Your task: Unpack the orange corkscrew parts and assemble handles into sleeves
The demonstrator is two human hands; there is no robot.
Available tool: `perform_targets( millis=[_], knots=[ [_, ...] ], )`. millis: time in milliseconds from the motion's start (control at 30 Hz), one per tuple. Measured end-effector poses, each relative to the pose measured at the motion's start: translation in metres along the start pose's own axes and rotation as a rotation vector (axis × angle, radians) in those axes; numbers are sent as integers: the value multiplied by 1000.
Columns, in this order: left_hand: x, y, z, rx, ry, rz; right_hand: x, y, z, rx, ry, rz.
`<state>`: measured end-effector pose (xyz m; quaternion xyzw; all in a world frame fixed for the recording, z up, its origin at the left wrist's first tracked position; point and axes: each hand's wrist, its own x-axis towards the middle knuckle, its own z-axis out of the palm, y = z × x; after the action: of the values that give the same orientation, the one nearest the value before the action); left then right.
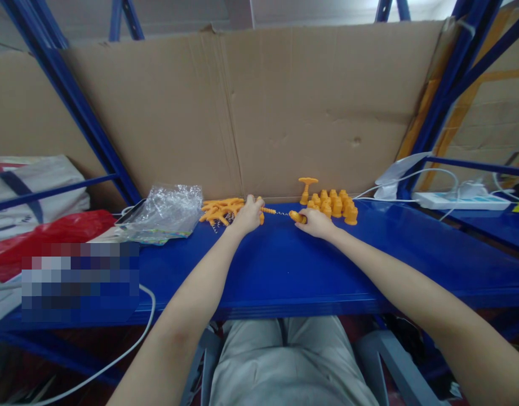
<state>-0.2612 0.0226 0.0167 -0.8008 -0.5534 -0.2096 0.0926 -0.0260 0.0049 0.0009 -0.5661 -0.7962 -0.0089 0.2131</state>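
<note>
My left hand [249,215] is closed around the handle of an orange corkscrew [269,210]. Its metal spiral [282,213] points right, towards an orange hollow-looking base piece [297,216] that my right hand [318,223] grips. The spiral's tip is close to that piece; whether they touch I cannot tell. Beside my left hand lies a pile of orange corkscrew handles [217,210] with metal spirals sticking out. Several orange base pieces [336,205] stand grouped behind and right of my right hand. One corkscrew fitted into a base [307,189] stands upright at the back.
A clear plastic bag [168,211] lies left of the pile on the blue shelf [276,270]. Further left are a red bag [60,237] and a white bag [43,186]. Cardboard [318,107] forms the back wall. A white power strip [462,201] and cables lie at right.
</note>
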Motion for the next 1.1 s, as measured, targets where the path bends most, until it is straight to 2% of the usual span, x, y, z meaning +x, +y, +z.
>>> perform_targets(
  millis=[167,333,467,600,900,1100],
  knots=[
    [0,0,-1,-25,5,-12,0,2,1,-31,-8,28],
    [1,0,2,-42,44,-4,0,2,4,33,50,-74],
    [3,0,7,-78,85,24,0,2,3,42,76,-73],
    [7,0,10,-96,102,57,0,2,-1,8,55,-24],
    [6,-3,15,-131,48,170,-6,-6,-11,-213,-66,48],
    [4,4,13,-64,22,124,-7,-7,-13,-284,-74,57]
  ],
)
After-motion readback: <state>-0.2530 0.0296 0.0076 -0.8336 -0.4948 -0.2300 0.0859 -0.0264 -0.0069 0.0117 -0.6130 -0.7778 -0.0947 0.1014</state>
